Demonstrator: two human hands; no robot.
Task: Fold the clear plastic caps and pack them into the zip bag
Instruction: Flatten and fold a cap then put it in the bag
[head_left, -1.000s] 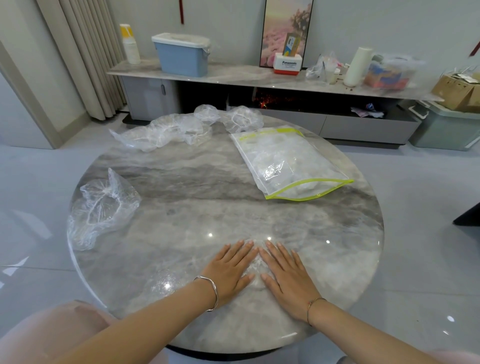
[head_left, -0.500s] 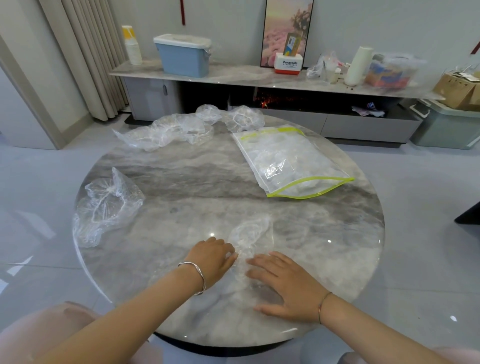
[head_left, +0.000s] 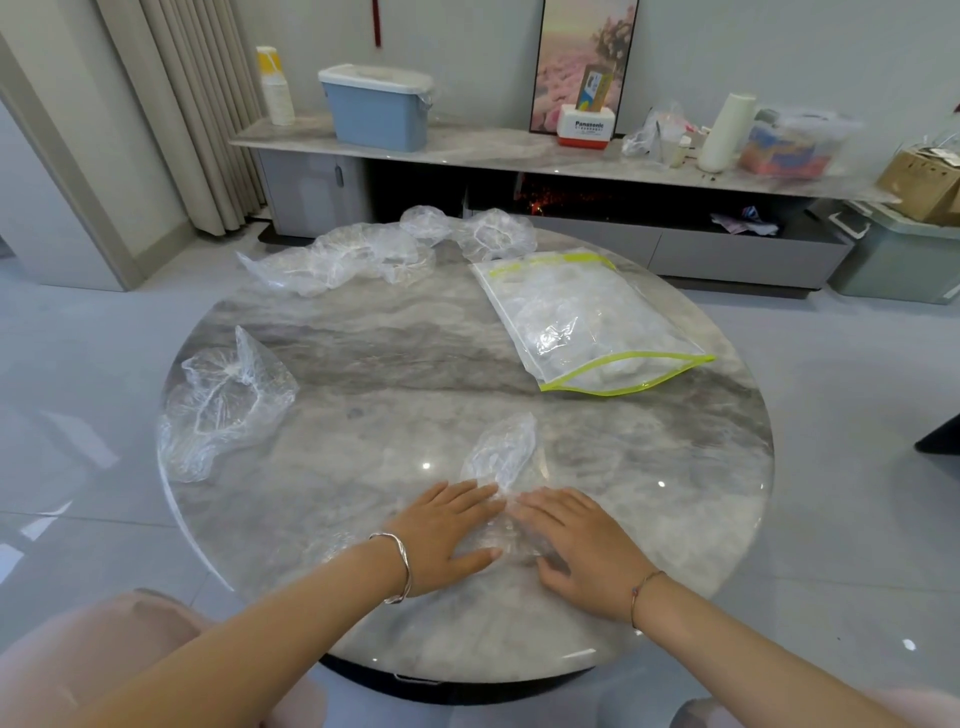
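Plastic, clear and crinkled: one cap (head_left: 503, 454) lies at the near middle of the round marble-patterned table (head_left: 415, 374), pinned under both hands. Its far end rises free just beyond the fingertips.

Left hand (head_left: 447, 535): palm down on the cap's left part, fingers straight and close together, thumb spread. Right hand (head_left: 582, 545): palm down on the right part, fingers straight. The two sets of fingertips nearly meet, and neither hand curls round anything. A silver bangle (head_left: 399, 569) sits on the left wrist and a thin bracelet (head_left: 644, 587) on the right.

The zip bag (head_left: 582, 322) lies on the far right part of the table, well apart from the hands. It has yellow-green edging, its near end gapes slightly, and crumpled clear plastic shows inside. A loose cap (head_left: 223, 405) sits at the left edge of the table. A heap of caps (head_left: 353, 254) lies along the far edge.

Beyond the table a low sideboard (head_left: 467, 150) carries a blue bin (head_left: 376, 111) with a white lid. It also carries a white-and-red box (head_left: 587, 127) marked "Panasonic" (the smaller print below is illegible).
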